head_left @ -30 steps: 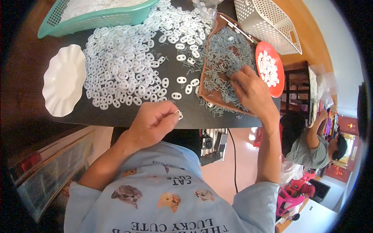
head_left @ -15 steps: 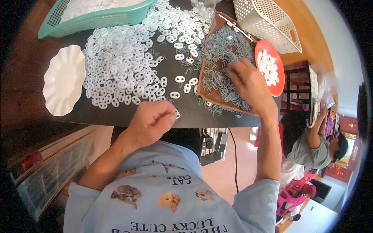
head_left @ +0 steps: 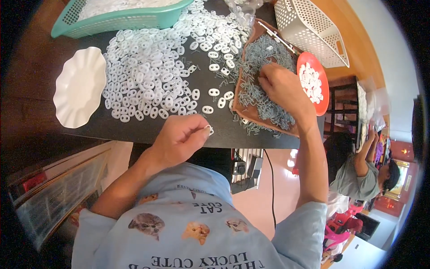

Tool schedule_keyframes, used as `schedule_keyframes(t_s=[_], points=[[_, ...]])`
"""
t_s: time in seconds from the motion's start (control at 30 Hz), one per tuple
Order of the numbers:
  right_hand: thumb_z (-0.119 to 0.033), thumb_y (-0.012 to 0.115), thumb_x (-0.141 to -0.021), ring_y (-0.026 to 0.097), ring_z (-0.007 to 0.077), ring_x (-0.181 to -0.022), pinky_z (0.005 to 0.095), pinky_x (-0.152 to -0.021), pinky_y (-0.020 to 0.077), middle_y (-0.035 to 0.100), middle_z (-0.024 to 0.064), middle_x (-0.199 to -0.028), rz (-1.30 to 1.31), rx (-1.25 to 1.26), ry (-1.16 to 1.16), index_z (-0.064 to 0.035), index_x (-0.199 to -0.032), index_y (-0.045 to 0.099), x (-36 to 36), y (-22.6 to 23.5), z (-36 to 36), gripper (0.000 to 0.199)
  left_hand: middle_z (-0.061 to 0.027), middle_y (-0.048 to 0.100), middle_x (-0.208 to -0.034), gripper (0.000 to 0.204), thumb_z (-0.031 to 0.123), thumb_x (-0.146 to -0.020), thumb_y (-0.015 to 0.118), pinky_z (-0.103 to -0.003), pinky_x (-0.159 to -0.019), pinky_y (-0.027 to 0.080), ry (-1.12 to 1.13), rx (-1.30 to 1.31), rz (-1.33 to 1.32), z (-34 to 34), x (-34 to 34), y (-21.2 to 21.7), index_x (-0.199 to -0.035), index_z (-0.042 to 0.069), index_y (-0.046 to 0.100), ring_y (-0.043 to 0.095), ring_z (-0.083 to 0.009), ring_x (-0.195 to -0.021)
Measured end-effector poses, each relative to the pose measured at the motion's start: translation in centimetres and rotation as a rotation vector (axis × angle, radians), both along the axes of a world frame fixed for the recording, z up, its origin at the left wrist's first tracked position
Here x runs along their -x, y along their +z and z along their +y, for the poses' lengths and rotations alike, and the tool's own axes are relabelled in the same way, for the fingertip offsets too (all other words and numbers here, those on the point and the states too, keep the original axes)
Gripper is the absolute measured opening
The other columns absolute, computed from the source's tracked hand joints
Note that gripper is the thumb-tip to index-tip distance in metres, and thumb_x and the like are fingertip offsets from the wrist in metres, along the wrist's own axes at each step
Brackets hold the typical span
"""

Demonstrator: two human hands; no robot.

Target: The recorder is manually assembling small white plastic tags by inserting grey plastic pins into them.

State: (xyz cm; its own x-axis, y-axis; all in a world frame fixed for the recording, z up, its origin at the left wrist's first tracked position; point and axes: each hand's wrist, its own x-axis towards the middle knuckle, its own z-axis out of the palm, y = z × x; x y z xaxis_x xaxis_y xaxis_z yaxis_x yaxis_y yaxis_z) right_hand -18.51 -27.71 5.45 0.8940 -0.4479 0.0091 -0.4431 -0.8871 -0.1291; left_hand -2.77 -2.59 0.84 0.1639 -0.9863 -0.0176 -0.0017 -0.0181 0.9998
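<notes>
My left hand (head_left: 179, 140) is closed in a pinch at the table's near edge. Between its thumb and forefinger is a small white plastic piece (head_left: 211, 131), mostly covered by the fingertips. On the right, my right hand (head_left: 286, 92) reaches over a pile of small grey screw-like pins (head_left: 253, 95), its fingers curled together. Whatever its fingertips pinch is hidden from view. The pins lie spread on a brown mat (head_left: 249, 114) with a raised edge. Left of the mat, loose white oval pieces with two holes (head_left: 152, 76) form a broad heap.
A green basket (head_left: 121, 20) of white material stands at the far left, above a white scalloped dish (head_left: 80, 87). Right of the mat are a red plate (head_left: 323, 101) of white pieces and a white perforated basket (head_left: 313, 36). Another person (head_left: 360, 179) is at the right.
My right hand has shifted slightly left and away over the pins, and its fingers have curled in more. The left hand keeps its pinch on the white piece. The whole view has shifted a little.
</notes>
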Motion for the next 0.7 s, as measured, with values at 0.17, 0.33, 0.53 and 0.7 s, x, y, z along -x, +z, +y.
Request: schedule_keyframes(t_s=[0.17,0.33,0.53,0.7], points=[[-0.012,0.055,-0.085,0.059,0.0399,-0.084,0.048,-0.072,0.0453,0.059,0.0191,-0.086,0.05,0.003,-0.023,-0.0009,-0.088,0.056,-0.3,0.3,0.3,0.011,0.0036,0.047,-0.058,0.013,0.009,-0.09,0.056,-0.023,-0.046,0.033,0.013,-0.024,0.024,0.1,0.0,0.2,-0.082,-0.001,0.057,0.04,-0.0022,-0.053],[-0.009,0.054,-0.083,0.058,0.0407,-0.085,0.0484,-0.073,0.0449,0.06,0.021,-0.087,0.04,0.028,-0.017,-0.0001,-0.089,0.056,-0.3,-0.2,0.6,0.01,0.0003,0.054,-0.062,0.013,0.011,-0.089,0.056,-0.024,-0.047,0.037,-0.069,-0.121,0.088,1.1,-0.4,6.2,-0.082,0.001,0.058,0.047,-0.0051,-0.054],[-0.009,0.055,-0.083,0.058,0.0411,-0.086,0.0487,-0.073,0.0448,0.06,0.0222,-0.088,0.022,0.005,0.015,0.0002,-0.09,0.056,-1.1,-1.0,0.4,0.011,-0.0059,0.062,-0.075,0.013,0.016,-0.086,0.058,-0.03,-0.049,0.045,-0.217,0.228,0.089,2.3,-0.2,11.3,-0.084,0.003,0.061,0.058,-0.014,-0.057],[-0.009,0.057,-0.083,0.058,0.0427,-0.079,0.0473,-0.068,0.0443,0.059,0.024,-0.082,0.051,0.028,0.012,0.0019,-0.085,0.055,0.0,-0.2,0.1,0.011,-0.0063,0.061,-0.072,0.012,0.015,-0.086,0.058,-0.03,-0.048,0.044,-0.171,0.144,0.099,3.9,-0.4,9.9,-0.083,0.004,0.061,0.058,-0.0144,-0.056]])
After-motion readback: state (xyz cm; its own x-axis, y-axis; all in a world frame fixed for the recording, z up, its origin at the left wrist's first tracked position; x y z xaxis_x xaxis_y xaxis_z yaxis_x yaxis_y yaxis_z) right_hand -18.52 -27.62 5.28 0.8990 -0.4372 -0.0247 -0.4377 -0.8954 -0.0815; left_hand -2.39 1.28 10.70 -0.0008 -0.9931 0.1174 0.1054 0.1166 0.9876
